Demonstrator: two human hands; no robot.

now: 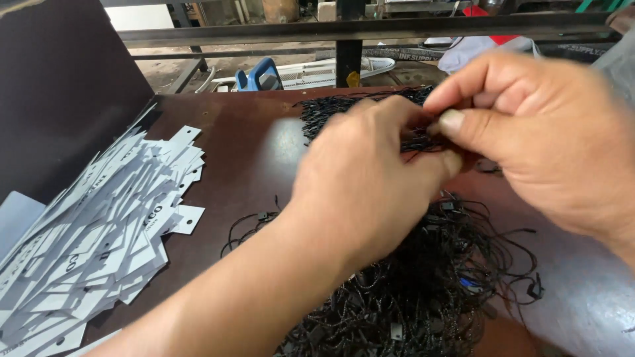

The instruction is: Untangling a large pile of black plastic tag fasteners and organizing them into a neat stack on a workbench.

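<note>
My left hand (360,178) and my right hand (536,129) meet over a dark brown table (245,152), fingertips pinching thin black strings (417,139) between them. A big tangled heap of black string loops (436,284) with small plastic fasteners lies under my left forearm. A neater bundle of the same black strings (331,109) lies behind my hands. What exactly sits between my fingertips is partly hidden by my left hand.
A loose pile of white card tags with punched holes (99,238) spreads over the table's left side, against a dark upright panel (59,86). Beyond the table run dark metal rails (344,30); a blue object (261,73) and white items lie on the floor behind.
</note>
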